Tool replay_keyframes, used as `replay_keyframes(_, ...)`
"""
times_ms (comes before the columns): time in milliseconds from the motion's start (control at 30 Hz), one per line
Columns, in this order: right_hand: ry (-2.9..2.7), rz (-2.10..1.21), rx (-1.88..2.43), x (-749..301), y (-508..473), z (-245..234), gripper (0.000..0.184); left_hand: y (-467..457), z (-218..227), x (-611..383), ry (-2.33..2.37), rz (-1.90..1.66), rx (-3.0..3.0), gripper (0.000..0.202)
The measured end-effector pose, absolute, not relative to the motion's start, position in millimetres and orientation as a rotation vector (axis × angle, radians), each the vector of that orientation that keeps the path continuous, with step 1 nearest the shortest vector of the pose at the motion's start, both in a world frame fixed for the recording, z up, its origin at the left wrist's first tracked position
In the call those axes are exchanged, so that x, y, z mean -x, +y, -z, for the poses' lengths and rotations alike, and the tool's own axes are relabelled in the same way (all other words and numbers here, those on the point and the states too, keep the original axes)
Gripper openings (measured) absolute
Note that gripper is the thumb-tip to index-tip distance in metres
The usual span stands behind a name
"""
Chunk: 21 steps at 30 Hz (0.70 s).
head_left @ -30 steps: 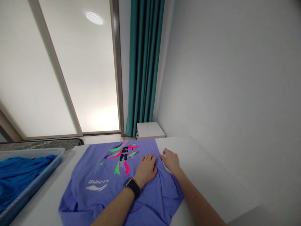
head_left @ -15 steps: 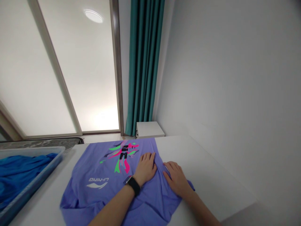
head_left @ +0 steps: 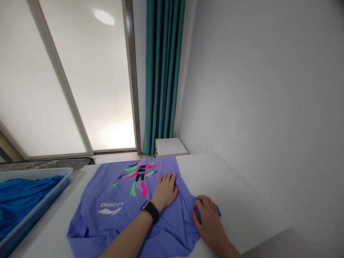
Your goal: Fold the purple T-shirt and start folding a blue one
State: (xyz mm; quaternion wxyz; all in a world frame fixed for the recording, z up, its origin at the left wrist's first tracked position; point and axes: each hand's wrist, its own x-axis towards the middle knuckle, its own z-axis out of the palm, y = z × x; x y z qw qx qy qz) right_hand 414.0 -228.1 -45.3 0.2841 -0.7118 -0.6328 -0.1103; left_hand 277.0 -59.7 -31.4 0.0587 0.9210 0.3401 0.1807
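A purple T-shirt (head_left: 103, 190) lies spread on a white table, its coloured print and white lettering upside down to me. My left hand (head_left: 165, 191), with a black smartwatch (head_left: 151, 210) on the wrist, rests flat on the shirt beside the print, fingers stretched out. At the shirt's right side, my right hand (head_left: 208, 216) has its fingers curled over the bunched sleeve, closed on the cloth. A bit of sleeve shows beyond the fingers. The shirt's near part is creased and runs out of the bottom of the view.
A plastic tub (head_left: 57, 196) holding blue clothing (head_left: 27, 195) stands at the left on the white table (head_left: 242, 200). Behind the table are a small white cabinet (head_left: 170, 146), a green curtain (head_left: 163, 79) and frosted sliding doors (head_left: 94, 89). A wall (head_left: 258, 100) runs along the right.
My right hand has moved right and a little nearer to me, its fingers now curled on the sleeve, whose folds have shifted. My left hand stays on the shirt.
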Motion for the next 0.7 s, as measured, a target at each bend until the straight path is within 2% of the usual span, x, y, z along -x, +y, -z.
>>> replay_keyframes(200, -1.629, 0.3, 1.858, -421, -228, 43, 0.015, -60, 29, -276, 1.028, -0.525, -2.779, 0.048)
replay_keyframes(333, -1.751, 0.184, 1.795, -412, -233, 35, 0.005, -60, 28, -276, 1.03, -0.522, -2.772, 0.048)
replay_keyframes(400, -1.837, 0.093, 1.779, -404, -236, 33, 0.022, -60, 28, -276, 1.028, -0.514, -2.769, 0.048)
replay_keyframes(467, -1.856, 0.061, 1.802, -400, -237, 33, 0.031, -60, 28, -276, 1.022, -0.514, -2.771, 0.048)
replay_keyframes(700, -1.695, 0.24, 1.746, -424, -225, 33, 0.024, -59, 29, -276, 1.023, -0.52, -2.76, 0.049)
